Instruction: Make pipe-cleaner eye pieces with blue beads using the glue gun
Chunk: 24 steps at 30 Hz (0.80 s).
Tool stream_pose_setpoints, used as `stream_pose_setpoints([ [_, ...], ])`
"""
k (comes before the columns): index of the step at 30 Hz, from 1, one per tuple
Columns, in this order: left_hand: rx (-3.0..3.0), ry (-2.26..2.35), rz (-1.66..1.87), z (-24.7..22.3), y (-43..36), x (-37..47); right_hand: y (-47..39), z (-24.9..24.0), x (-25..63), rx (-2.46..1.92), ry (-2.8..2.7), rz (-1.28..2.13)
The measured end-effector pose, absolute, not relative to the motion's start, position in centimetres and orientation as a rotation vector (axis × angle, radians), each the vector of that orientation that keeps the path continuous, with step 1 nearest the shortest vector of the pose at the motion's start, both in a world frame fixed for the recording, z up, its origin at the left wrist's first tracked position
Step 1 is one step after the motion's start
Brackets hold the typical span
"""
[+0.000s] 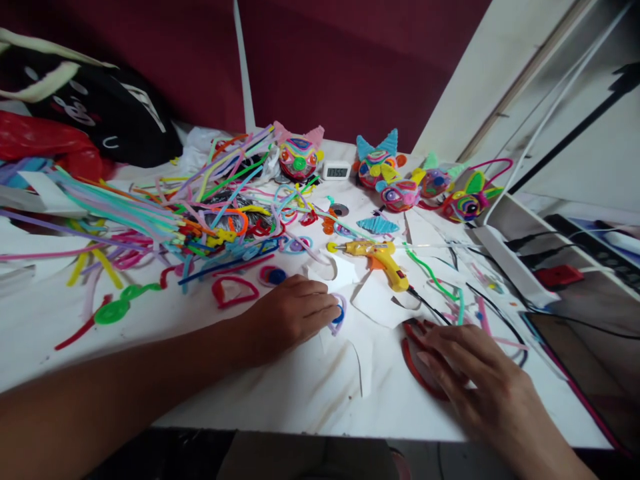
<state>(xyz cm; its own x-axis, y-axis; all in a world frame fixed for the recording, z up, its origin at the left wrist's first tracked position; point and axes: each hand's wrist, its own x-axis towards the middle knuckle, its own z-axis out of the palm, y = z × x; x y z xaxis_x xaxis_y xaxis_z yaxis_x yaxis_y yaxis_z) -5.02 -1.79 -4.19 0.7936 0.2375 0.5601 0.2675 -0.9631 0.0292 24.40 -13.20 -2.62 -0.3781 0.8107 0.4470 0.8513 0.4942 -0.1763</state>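
Note:
My left hand [300,310] is low over the table, fingers closed together at the edge of a small lilac pipe-cleaner piece with a blue centre [339,315]. The fingers hide part of that piece. My right hand [475,373] lies with fingers stretched over a dark red looped object [417,367]; its kind is partly hidden under the hand. Between and beyond the hands lies a yellow glue gun [380,259], nozzle pointing left. Close to my left hand are a pink-red pipe-cleaner loop [235,292] and a coil with a blue centre [274,275].
Many loose pipe cleaners [125,207] spread across the left. Colourful animal-face ornaments [299,157] stand at the back near a small digital clock [337,171]. White paper scraps [375,303] lie around the glue gun. At right are a power strip [520,267] with cables and a tablet-like device [580,373].

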Motion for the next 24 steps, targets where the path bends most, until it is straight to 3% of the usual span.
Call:
stream_pose_setpoints([
  [24,-2.821,-0.340,-0.841,-4.7,-1.3,-4.3,-12.8,-3.3,25.5,-1.614,-2.469,-0.291],
])
